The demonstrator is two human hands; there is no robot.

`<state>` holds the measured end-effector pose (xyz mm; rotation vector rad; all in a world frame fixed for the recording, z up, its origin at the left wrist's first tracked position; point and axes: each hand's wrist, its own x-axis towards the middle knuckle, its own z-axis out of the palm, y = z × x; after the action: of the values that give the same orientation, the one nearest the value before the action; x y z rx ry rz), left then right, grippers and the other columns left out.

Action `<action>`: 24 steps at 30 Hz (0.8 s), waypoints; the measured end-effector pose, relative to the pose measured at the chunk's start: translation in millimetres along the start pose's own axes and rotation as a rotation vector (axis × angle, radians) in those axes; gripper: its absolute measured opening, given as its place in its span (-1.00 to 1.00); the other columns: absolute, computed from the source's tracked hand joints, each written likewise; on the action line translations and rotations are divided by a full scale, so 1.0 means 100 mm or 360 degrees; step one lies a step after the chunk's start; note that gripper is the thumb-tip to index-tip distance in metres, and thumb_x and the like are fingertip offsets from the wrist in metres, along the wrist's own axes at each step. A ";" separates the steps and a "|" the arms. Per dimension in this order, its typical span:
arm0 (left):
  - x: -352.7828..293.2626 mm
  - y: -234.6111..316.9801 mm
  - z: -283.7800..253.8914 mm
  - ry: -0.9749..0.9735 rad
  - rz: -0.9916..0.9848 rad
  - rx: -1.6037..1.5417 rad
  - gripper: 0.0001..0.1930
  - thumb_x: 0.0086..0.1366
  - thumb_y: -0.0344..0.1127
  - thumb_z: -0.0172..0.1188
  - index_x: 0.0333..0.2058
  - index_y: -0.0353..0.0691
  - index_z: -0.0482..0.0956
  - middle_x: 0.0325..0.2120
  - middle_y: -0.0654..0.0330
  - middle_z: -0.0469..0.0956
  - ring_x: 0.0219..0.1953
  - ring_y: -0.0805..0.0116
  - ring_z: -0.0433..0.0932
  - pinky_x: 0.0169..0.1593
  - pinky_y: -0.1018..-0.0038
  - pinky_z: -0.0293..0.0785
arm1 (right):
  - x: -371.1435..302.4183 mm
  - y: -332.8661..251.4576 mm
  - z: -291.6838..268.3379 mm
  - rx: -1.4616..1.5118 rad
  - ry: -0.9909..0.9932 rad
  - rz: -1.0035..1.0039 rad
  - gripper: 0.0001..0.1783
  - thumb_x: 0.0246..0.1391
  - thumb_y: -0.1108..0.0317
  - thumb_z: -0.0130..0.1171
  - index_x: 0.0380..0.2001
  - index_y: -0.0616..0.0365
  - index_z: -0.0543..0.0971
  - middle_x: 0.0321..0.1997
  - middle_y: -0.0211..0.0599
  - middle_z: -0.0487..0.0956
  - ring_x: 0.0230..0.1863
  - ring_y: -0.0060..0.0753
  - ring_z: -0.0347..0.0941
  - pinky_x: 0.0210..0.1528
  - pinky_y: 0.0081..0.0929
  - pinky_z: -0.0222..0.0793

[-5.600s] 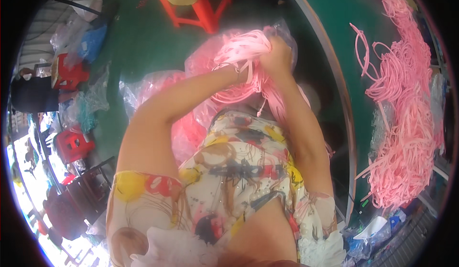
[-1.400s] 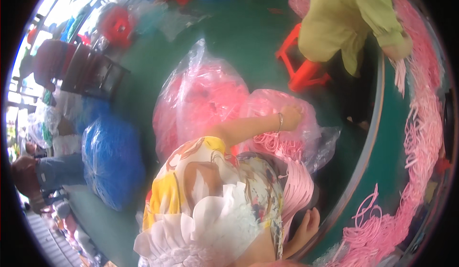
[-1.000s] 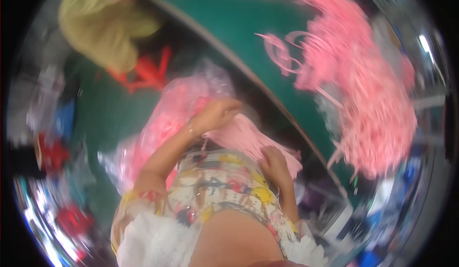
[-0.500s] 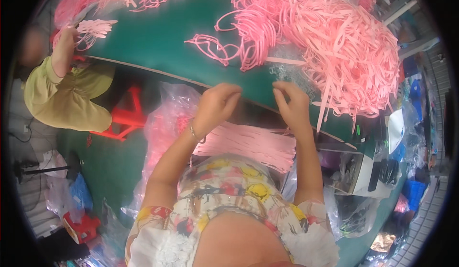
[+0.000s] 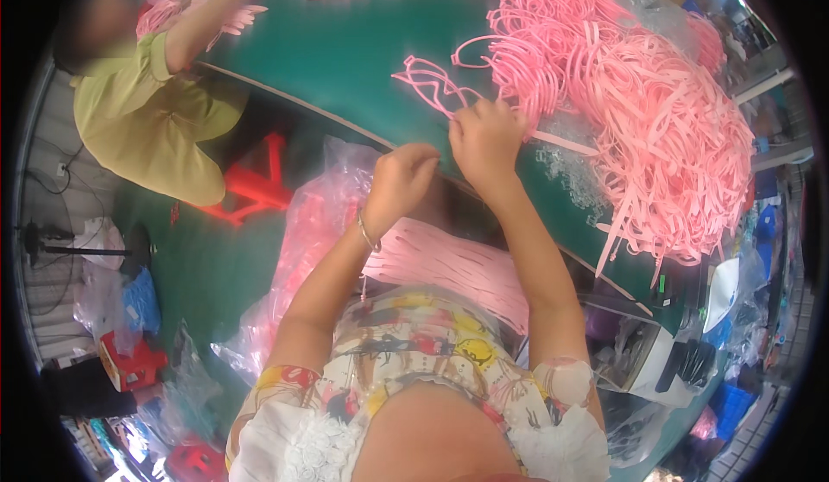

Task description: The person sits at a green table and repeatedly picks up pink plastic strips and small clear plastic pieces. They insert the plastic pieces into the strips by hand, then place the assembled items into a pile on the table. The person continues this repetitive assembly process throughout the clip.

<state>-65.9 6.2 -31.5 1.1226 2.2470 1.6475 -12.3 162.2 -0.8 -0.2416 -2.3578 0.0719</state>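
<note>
My right hand (image 5: 489, 141) is over the green table, against the near end of several loose pink loops (image 5: 427, 82). Its fingers are curled, and the fingertips are hidden, so whether a loop is between them does not show. My left hand (image 5: 402, 180), a bracelet at its wrist, hovers by the table's near edge. Thumb and fingers there are drawn together; anything they hold is too small to make out. Across my lap, below both hands, lies a bundle of flat pink straps (image 5: 445, 266). A dense pile of pink looped bands (image 5: 540, 54) rises just beyond my right hand.
A big heap of pale pink straps (image 5: 673, 128) covers the table's right side, beside small clear pieces (image 5: 570, 167). Clear plastic sheeting (image 5: 319, 214) hangs left of my lap. At the far left a co-worker in a yellow-green top (image 5: 142, 128) sits near a red stool (image 5: 259, 184).
My right hand has moved left and forward to the loose pink loops; my left hand stays near the edge. The view has shifted left. The co-worker's arm has reached farther over the table.
</note>
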 end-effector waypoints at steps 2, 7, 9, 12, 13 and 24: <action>-0.01 -0.03 -0.04 0.0011 -0.0172 -0.0211 -0.82 0.24 -0.43 0.16 -0.21 -0.38 0.58 -0.42 0.15 0.61 -0.45 0.44 0.57 -0.35 0.58 0.48 | -0.01 -0.03 -0.06 0.0126 0.0054 0.0041 -0.92 -0.16 0.33 0.22 -0.54 0.04 0.55 -0.49 -0.39 0.44 -0.35 -0.27 0.36 -0.24 -0.22 0.08; 0.19 0.19 -0.21 -0.0031 -0.0705 -0.1095 -0.61 0.30 -0.22 0.14 -0.05 -0.46 0.46 -0.31 0.14 0.57 -0.42 0.46 0.55 -0.34 0.59 0.49 | -0.16 -0.07 -0.17 0.0505 0.0034 0.0063 -0.93 -0.12 0.39 0.23 -0.52 0.06 0.53 -0.50 -0.37 0.43 -0.41 -0.24 0.39 -0.29 -0.28 0.13; 0.24 0.20 -0.21 -0.0102 -0.0816 -0.1274 -0.57 0.31 -0.16 0.13 -0.05 -0.45 0.42 -0.30 0.16 0.53 -0.41 0.50 0.54 -0.35 0.61 0.50 | -0.22 -0.12 -0.21 0.0499 0.0009 0.0024 -0.92 -0.12 0.41 0.23 -0.50 0.08 0.53 -0.49 -0.37 0.44 -0.41 -0.23 0.39 -0.31 -0.28 0.15; 0.31 0.23 -0.19 -0.0115 -0.0857 -0.1303 -0.67 0.31 -0.21 0.12 -0.12 -0.40 0.46 -0.36 0.19 0.53 -0.42 0.51 0.54 -0.37 0.62 0.49 | -0.28 -0.16 -0.21 0.0571 -0.0024 -0.0026 -0.91 -0.13 0.43 0.24 -0.48 0.08 0.53 -0.49 -0.37 0.43 -0.41 -0.22 0.39 -0.33 -0.30 0.18; 0.32 0.18 -0.17 -0.0106 -0.0839 -0.1324 -0.70 0.31 -0.22 0.12 -0.17 -0.39 0.48 -0.38 0.20 0.53 -0.43 0.51 0.53 -0.38 0.61 0.48 | -0.30 -0.17 -0.21 0.0607 -0.0034 -0.0038 -0.90 -0.13 0.43 0.24 -0.48 0.08 0.53 -0.49 -0.37 0.43 -0.40 -0.22 0.39 -0.33 -0.30 0.18; 0.29 0.04 -0.13 -0.0047 -0.0776 -0.1215 -0.77 0.31 -0.29 0.11 -0.24 -0.38 0.50 -0.46 0.23 0.53 -0.49 0.54 0.51 -0.40 0.62 0.49 | -0.12 -0.03 -0.22 0.0305 -0.0108 -0.0043 -0.84 -0.07 0.47 0.19 -0.33 0.17 0.58 -0.31 -0.22 0.51 -0.28 -0.13 0.45 -0.24 -0.24 0.36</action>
<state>-91.5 14.8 -14.2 0.3691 1.4479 1.9419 11.1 156.5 7.2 -0.1156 -2.4013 0.2957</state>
